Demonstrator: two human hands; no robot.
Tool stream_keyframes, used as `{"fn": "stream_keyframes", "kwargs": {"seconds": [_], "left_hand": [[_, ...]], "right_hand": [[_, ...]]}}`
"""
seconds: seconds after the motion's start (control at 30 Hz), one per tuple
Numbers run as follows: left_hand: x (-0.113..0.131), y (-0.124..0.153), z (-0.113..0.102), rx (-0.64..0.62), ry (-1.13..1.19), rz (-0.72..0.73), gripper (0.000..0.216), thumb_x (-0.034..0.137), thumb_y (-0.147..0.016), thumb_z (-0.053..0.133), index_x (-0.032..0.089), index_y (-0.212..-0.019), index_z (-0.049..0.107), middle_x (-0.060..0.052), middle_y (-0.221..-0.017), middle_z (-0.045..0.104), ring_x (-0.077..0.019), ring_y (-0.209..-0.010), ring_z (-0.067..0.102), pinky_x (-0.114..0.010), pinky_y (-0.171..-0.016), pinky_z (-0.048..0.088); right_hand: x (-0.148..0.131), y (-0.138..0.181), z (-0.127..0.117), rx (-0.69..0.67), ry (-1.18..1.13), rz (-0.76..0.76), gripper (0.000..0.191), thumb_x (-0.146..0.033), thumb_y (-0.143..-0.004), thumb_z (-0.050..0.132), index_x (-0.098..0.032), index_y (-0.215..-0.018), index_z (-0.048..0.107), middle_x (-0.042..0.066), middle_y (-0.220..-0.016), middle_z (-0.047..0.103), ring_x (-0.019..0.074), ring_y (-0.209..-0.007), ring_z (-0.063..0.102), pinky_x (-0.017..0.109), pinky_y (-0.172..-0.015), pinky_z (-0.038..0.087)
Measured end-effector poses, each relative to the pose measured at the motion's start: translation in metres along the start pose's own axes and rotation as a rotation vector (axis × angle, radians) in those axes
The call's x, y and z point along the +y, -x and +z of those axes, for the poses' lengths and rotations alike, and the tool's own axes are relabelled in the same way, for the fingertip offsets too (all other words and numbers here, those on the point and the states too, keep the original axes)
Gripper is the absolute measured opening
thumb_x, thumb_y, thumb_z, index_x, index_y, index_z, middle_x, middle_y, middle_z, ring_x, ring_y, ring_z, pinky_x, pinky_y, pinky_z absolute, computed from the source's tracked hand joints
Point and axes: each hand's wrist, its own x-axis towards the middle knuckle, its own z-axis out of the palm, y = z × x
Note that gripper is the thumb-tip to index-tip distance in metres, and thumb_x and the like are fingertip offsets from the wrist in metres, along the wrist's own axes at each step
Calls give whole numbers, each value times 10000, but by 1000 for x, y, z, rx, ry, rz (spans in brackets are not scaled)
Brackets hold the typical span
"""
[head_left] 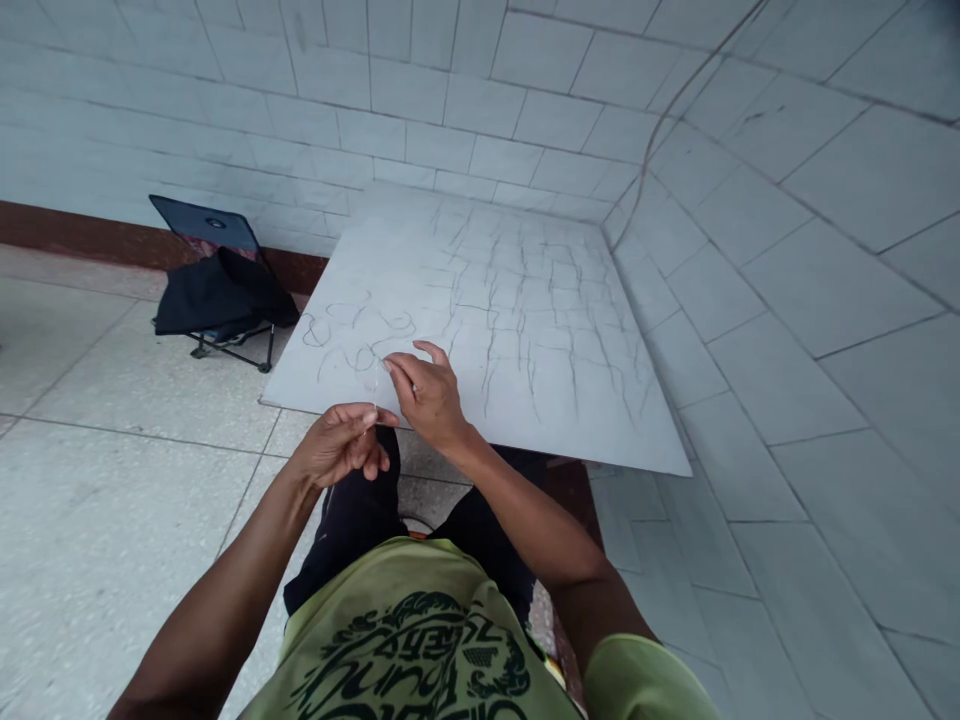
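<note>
A thin whitish thread (376, 386) runs upright between my two hands, just over the near left edge of a white board (360, 225). My left hand (345, 440) pinches its lower end between thumb and forefinger. Above and to the right, my right hand (429, 395) closes thumb and forefinger on the upper end, other fingers bent. Beside the right fingertips lie several loose, curled dark strands (360, 312) on the board; whether one is also in the pinch is unclear. Longer wavy dark strands (551, 300) lie in rough rows across the board's middle and right.
A low folding chair (206, 228) with a black cloth (221, 290) on it stands left of the board. Tiled walls (765, 330) border the board behind and at right. A cable (660, 120) hangs down in the corner. Speckled floor tiles (135, 500) spread out at left.
</note>
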Motion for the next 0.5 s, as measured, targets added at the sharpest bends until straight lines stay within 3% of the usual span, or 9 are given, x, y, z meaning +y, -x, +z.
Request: {"fn": "stream_keyframes", "kwargs": {"seconds": [0.1, 0.2, 0.27, 0.4, 0.5], "left_hand": [[10, 1, -10, -22, -52, -29, 549, 547, -989, 602, 90, -1265, 726, -129, -708, 766, -282, -755, 780, -439, -879, 580], [24, -3, -19, -19, -74, -46, 745, 684, -981, 493, 43, -1297, 705, -260, -1071, 776, -338, -1060, 747, -448, -1022, 511], [32, -8, -21, -15, -108, -30, 679, 634, -987, 531, 41, -1257, 722, -253, -1067, 774, -327, -1024, 747, -435, -991, 521], [37, -18, -16, 4, -150, 23, 367, 409, -968, 673, 74, -1088, 766, -148, -857, 757, -242, -814, 733, -365, -830, 556], [35, -23, -11, 40, -103, 60, 254, 333, -918, 747, 84, -963, 766, -89, -752, 700, -189, -717, 689, -314, -755, 545]], "right_hand": [[3, 0, -4, -2, 12, 9, 252, -251, -1092, 441, -214, -1106, 690, 26, -968, 800, 146, -713, 697, 438, -1159, 432], [4, 2, -7, -13, 11, -27, 248, -236, -1091, 445, -207, -1112, 691, 25, -946, 794, 137, -714, 693, 448, -1167, 426], [3, 3, -7, -22, 15, -68, 244, -226, -1089, 452, -191, -1089, 694, 24, -894, 782, 127, -698, 682, 442, -1171, 423], [-1, 5, -6, -57, 36, -122, 256, -212, -1090, 438, -193, -1079, 693, -14, -753, 718, 113, -636, 635, 462, -1170, 423], [-1, 6, -6, -84, 37, -149, 254, -196, -1083, 435, -203, -1110, 687, -30, -702, 681, 119, -630, 625, 474, -1165, 429]]}}
